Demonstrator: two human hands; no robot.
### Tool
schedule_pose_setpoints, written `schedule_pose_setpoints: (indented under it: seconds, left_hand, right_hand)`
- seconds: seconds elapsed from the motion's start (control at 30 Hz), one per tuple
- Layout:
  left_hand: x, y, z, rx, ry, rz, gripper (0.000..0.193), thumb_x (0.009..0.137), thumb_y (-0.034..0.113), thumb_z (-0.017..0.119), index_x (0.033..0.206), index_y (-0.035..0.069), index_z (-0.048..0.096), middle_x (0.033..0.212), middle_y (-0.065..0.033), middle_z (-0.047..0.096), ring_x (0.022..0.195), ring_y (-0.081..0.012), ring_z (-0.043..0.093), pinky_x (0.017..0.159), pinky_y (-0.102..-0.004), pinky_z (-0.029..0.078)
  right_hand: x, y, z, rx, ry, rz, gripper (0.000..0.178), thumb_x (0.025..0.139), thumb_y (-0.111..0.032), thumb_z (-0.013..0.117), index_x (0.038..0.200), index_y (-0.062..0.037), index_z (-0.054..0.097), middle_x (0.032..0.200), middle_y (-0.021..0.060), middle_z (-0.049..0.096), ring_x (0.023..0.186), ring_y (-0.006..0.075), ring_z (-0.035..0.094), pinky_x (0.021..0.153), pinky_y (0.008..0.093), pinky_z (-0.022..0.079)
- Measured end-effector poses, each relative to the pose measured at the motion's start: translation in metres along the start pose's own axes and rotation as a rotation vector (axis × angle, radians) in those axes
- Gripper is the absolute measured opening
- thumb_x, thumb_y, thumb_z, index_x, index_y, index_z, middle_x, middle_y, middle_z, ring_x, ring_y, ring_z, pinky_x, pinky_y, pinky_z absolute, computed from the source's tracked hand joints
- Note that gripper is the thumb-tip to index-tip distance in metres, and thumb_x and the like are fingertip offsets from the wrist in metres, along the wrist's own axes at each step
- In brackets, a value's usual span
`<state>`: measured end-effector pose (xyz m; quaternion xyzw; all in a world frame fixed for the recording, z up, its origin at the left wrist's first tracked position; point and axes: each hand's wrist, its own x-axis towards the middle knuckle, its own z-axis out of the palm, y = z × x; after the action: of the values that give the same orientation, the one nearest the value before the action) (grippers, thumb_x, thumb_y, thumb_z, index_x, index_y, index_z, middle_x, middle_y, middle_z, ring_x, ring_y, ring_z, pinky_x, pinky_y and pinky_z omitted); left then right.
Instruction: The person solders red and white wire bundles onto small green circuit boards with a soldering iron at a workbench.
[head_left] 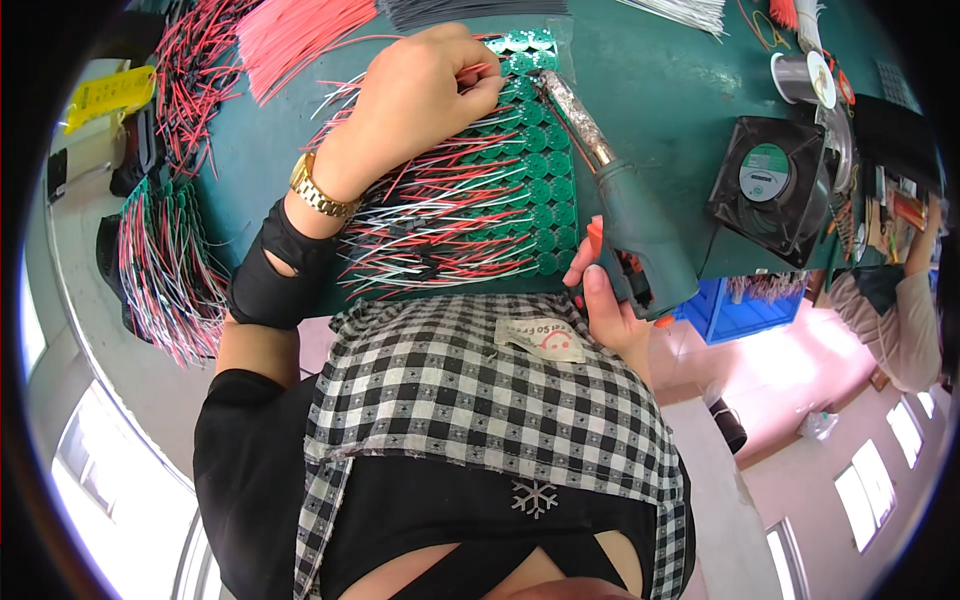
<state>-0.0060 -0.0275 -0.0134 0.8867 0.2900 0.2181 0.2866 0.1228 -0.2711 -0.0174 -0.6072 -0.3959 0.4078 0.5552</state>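
A panel of small round green circuit boards point(552, 200) lies on the table, with rows of red, white and black wires point(440, 225) fanning out from its left side. Over the panel's far rows is my left hand point(432, 90), its fingers pinched on a red wire. My right hand point(612, 305) grips a dark green soldering gun point(645, 235) by its handle, near the table's front edge. The gun's metal barrel points away from me, and its tip rests close to the boards just right of my left fingers. My fingers partly hide the contact spot.
Bundles of pink-red wires point(300, 35) and dark wires point(470, 10) lie at the back. A black fan point(768, 185) and a solder spool point(800, 80) stand right. Wired boards point(170, 260) hang at the left edge. A blue crate point(735, 312) sits below; another person's sleeve point(890, 330) shows far right.
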Motion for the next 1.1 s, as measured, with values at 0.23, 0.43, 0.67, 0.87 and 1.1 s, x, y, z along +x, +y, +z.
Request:
schedule_pose_setpoints:
  seconds: [0.23,0.43,0.67,0.87,1.1]
  left_hand:
    - [0.002,0.001,-0.002,0.1,-0.06,0.0,0.01,0.074,0.01,0.068,0.078,0.002,0.064,0.072,-0.008,0.057,0.06,-0.0179,0.057,0.057,-0.0282,0.046]
    - [0.007,-0.002,-0.004,0.082,-0.096,-0.009,0.01,0.073,0.009,0.066,0.077,0.001,0.064,0.072,-0.0099,0.057,0.059,-0.021,0.057,0.058,-0.0313,0.047]
    - [0.013,-0.001,-0.015,0.125,-0.249,0.08,0.011,0.077,0.009,0.063,0.076,-0.001,0.059,0.077,-0.0142,0.057,0.07,-0.0322,0.057,0.063,-0.0381,0.045]
    - [0.022,0.004,-0.012,0.207,-0.317,0.05,0.012,0.08,0.007,0.059,0.073,-0.002,0.054,0.078,-0.0163,0.055,0.075,-0.0362,0.055,0.065,-0.0423,0.044]
    - [0.01,0.014,-0.009,0.299,-0.292,0.089,0.017,0.082,0.003,0.054,0.098,0.001,0.046,0.081,-0.0179,0.056,0.07,-0.0387,0.056,0.062,-0.0421,0.045]
  right_hand:
    - [-0.002,-0.012,0.001,0.027,0.011,0.073,0.03,0.085,-0.007,0.056,0.113,0.0015,0.05,0.084,0.008,0.057,0.069,0.0134,0.056,0.062,0.0275,0.047]
    - [0.003,-0.01,-0.001,0.103,0.023,0.034,0.023,0.083,-0.003,0.056,0.105,-0.0003,0.053,0.084,0.0067,0.057,0.068,0.0132,0.057,0.063,0.0277,0.047]
    - [0.002,-0.01,0.001,0.14,0.043,0.006,0.027,0.083,-0.004,0.055,0.109,0.001,0.052,0.084,0.0071,0.056,0.068,0.0131,0.056,0.064,0.0279,0.047]
    - [0.002,-0.01,0.003,0.182,0.075,0.069,0.025,0.084,-0.006,0.056,0.107,0.0008,0.052,0.084,0.0071,0.056,0.068,0.0133,0.056,0.063,0.0274,0.047]
    - [0.003,-0.015,-0.001,0.135,0.054,0.119,0.013,0.084,-0.008,0.057,0.096,-0.0016,0.054,0.082,0.0056,0.056,0.07,0.0127,0.056,0.063,0.0269,0.046]
